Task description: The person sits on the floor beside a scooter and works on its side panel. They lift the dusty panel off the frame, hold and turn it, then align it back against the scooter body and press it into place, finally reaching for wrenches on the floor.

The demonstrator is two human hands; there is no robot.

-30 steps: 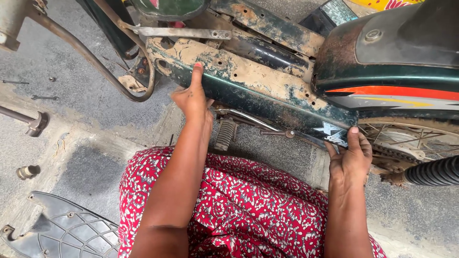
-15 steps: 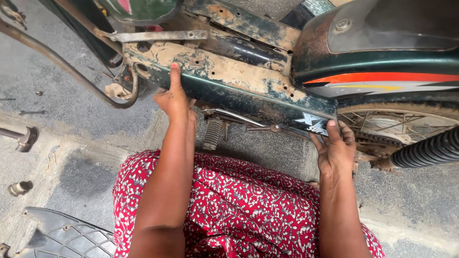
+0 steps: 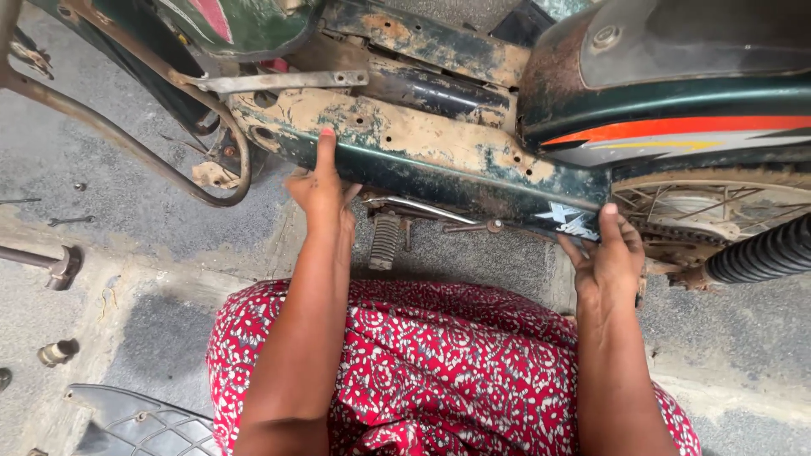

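Both hands (image 3: 321,190) under side panel (image 3: 422,160)

Small silver-white sticker (image 3: 568,221) on the dark green side panel (image 3: 439,165), just beside the right hand (image 3: 610,257).

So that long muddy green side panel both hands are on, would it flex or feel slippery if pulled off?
The green side panel probably flexes a little: it looks long and thin. Its dried mud suggests a gritty grip, not a slippery one. The left hand and right hand grip opposite ends, hinting it is awkward one-handed.
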